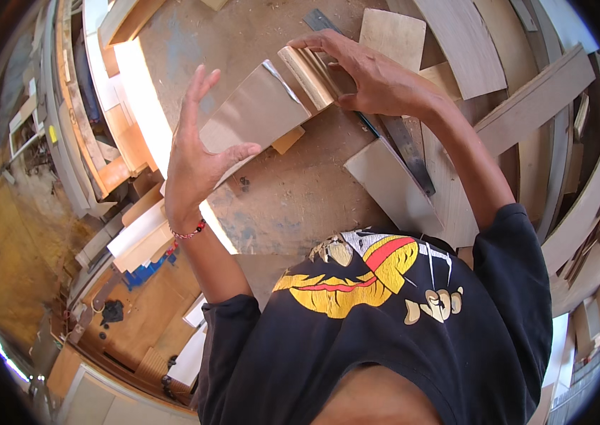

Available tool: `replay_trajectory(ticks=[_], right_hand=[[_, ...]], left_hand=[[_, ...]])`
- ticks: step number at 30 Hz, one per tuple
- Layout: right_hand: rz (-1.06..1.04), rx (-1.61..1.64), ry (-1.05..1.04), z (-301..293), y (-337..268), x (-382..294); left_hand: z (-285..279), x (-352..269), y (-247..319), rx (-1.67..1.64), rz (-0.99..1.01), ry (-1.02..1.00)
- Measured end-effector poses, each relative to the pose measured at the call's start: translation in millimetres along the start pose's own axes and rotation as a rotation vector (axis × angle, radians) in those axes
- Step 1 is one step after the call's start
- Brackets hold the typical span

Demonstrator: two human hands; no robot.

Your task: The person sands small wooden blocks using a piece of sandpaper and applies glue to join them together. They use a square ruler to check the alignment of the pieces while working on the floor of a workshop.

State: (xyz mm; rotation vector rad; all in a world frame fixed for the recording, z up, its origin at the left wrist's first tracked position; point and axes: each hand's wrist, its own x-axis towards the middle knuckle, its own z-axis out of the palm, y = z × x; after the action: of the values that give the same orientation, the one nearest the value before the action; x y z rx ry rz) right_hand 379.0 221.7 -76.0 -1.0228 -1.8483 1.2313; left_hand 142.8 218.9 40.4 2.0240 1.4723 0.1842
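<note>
My right hand (366, 77) spans a short wooden block (308, 77) with a ridged, layered top, fingers at its far end and thumb at the near end. Just left of the block lies a flat, pale board (257, 103). A shiny whitish strip (283, 81), perhaps glue, runs along the board's right end. Over the board's left part is my left hand (199, 141), thumb and fingers spread, holding nothing; whether it touches the board I cannot tell. A small tan piece (288, 139) sticks out from under the board's near edge.
A steel ruler (409, 154) and a thin dark pencil-like stick (368, 125) lie right of centre on the worn worktable (300, 186). Beside them is a pale offcut (393, 178). Long boards (534, 98) crowd the right side. More wood pieces (143, 234) are stacked at left.
</note>
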Motion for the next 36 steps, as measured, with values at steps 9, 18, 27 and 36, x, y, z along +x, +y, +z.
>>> replay_trajectory(ticks=[9,18,27,36], right_hand=[[-0.105,0.052,0.0,4,1,-2],[0.013,0.082,-0.072,-1,-7,1],[-0.031,0.051,-0.052,4,1,1],[0.088,0.07,-0.137,0,-9,2]], left_hand=[[16,5,14,0.017,-0.004,-0.047],[16,8,15,0.054,-0.022,-0.069],[35,9,23,0.095,0.029,-0.038],[44,12,22,0.104,0.086,0.021]])
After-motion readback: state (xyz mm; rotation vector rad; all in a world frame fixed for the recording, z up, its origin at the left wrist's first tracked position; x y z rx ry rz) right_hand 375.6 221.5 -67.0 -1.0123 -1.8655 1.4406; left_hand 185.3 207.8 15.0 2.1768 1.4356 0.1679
